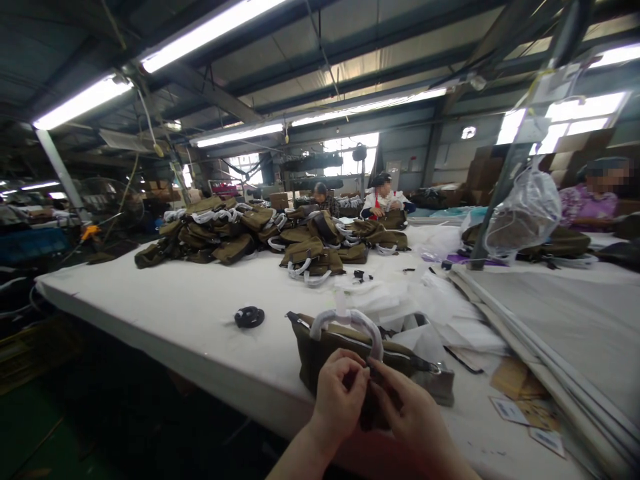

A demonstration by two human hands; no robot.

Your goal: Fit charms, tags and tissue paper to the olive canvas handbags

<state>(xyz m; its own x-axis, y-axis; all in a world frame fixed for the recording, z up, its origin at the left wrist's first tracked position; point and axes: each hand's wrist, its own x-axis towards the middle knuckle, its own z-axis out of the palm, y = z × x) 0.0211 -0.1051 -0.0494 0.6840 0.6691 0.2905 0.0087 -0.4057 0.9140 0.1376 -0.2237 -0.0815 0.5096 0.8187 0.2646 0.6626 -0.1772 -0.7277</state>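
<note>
An olive-green handbag [311, 350] stands upright at the table's near edge, its zipper running along the top. Its arched handle [358, 320] is wrapped in whitish covering. My left hand [343, 387] and my right hand [405, 400] meet in front of the bag, at the near foot of the handle. Both have thumb and fingers pinched together. What lies between the fingertips is too small and covered to name. A grey-brown piece [441, 385] hangs by a metal ring at the bag's right end.
A heap of similar olive bags [235, 233] lies across the far side of the white table [165, 307]. A black coil [249, 317] is left of my bag. Clear plastic sheets [450, 300], tags [520, 410] and a post [500, 200] are rightward. Several people sit beyond.
</note>
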